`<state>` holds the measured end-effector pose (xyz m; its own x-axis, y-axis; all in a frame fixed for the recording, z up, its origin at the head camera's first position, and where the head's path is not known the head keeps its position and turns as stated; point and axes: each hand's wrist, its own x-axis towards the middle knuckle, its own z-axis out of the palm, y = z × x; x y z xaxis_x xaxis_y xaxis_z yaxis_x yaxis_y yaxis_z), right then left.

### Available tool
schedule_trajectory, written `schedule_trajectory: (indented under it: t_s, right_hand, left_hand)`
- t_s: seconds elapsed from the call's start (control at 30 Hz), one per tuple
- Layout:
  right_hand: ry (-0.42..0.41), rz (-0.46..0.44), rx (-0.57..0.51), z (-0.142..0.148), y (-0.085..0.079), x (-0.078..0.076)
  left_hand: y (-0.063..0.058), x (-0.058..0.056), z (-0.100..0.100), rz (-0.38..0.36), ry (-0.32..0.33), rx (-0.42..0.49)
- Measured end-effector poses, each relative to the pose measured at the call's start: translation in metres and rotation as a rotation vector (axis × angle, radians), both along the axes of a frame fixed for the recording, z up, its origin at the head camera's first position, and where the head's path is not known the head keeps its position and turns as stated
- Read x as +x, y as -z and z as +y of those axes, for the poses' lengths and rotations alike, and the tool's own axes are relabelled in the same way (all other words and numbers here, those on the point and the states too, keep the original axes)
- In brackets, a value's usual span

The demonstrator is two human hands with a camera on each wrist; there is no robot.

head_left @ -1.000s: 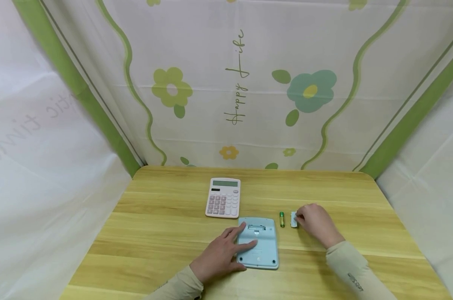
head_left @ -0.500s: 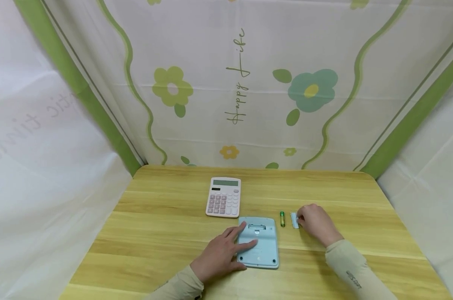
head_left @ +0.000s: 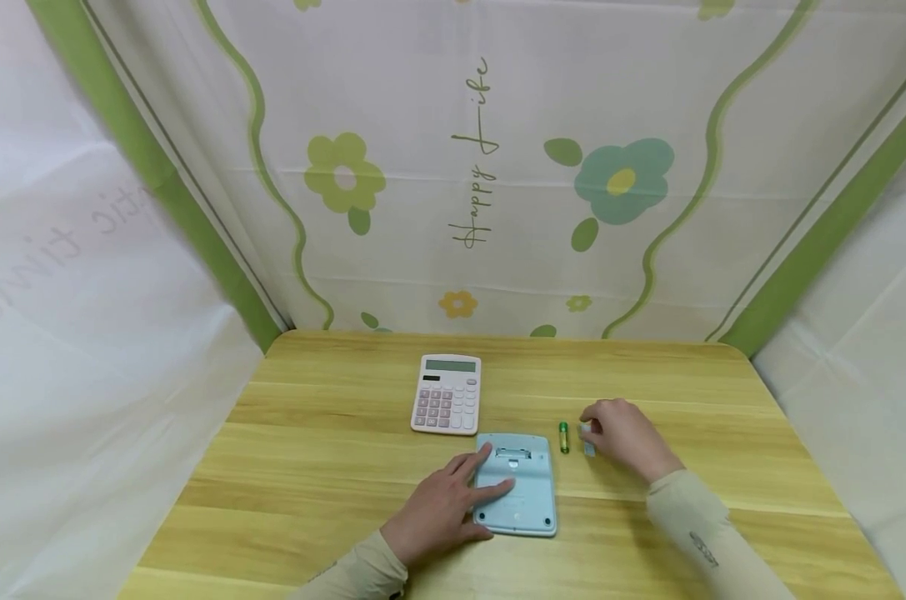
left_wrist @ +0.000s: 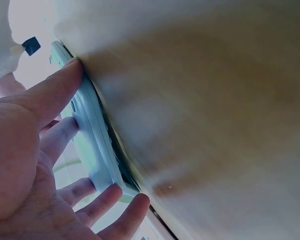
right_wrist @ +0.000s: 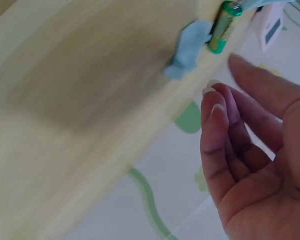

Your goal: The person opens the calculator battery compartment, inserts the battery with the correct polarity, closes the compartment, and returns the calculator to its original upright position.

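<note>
A light blue calculator (head_left: 523, 508) lies face down on the wooden table, its battery slot (head_left: 514, 454) uncovered. My left hand (head_left: 441, 508) rests on it with fingers spread. The thumb is at its near edge and the fingertips reach over its left side and back. To the right, a small blue battery cover (right_wrist: 190, 47) lies on the table beside a green battery (head_left: 564, 437). My right hand (head_left: 627, 435) is right over the cover; in the right wrist view its thumb and bent fingertips stand apart, with nothing between them.
A pink calculator (head_left: 447, 396) lies face up behind the blue one, to the left. The wooden table (head_left: 310, 475) ends at a white patterned curtain (head_left: 415, 225) at the back, with more white cloth at both sides.
My right hand has shifted slightly back and left, over the battery cover. The cover, partly under the fingers, changed its look and tilt a little. The left hand and blue calculator have stayed put.
</note>
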<state>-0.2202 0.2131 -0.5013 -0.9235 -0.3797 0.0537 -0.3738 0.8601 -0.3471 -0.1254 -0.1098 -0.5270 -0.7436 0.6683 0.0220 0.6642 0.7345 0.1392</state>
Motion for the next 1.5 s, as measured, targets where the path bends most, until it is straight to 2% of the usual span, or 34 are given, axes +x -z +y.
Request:
schedule_trajectory:
  t_s: [0.17, 0.63, 1.03, 1.2, 1.37, 1.5]
  right_hand:
    - [0.002, -0.098, -0.047, -0.011, 0.001, -0.001]
    - [0.058, -0.168, -0.057, -0.031, 0.016, -0.007]
    - [0.068, -0.108, 0.003, -0.039, 0.020, -0.006]
    - [0.077, -0.113, 0.021, -0.040, 0.019, -0.005]
    - [0.084, -0.096, -0.014, -0.040, 0.012, -0.007]
    - [0.071, -0.103, -0.102, -0.039, 0.006, -0.006]
  left_hand:
    - [-0.001, 0.001, 0.001, -0.008, 0.000, -0.006]
    - [-0.004, 0.002, -0.001, -0.025, -0.012, -0.018]
    - [-0.001, 0.002, 0.000, -0.005, -0.001, -0.010]
    - [-0.002, 0.000, 0.001, 0.007, 0.000, -0.027]
    - [-0.003, 0.000, 0.002, 0.007, -0.004, -0.029]
    - [-0.002, 0.001, 0.001, 0.002, -0.013, -0.037]
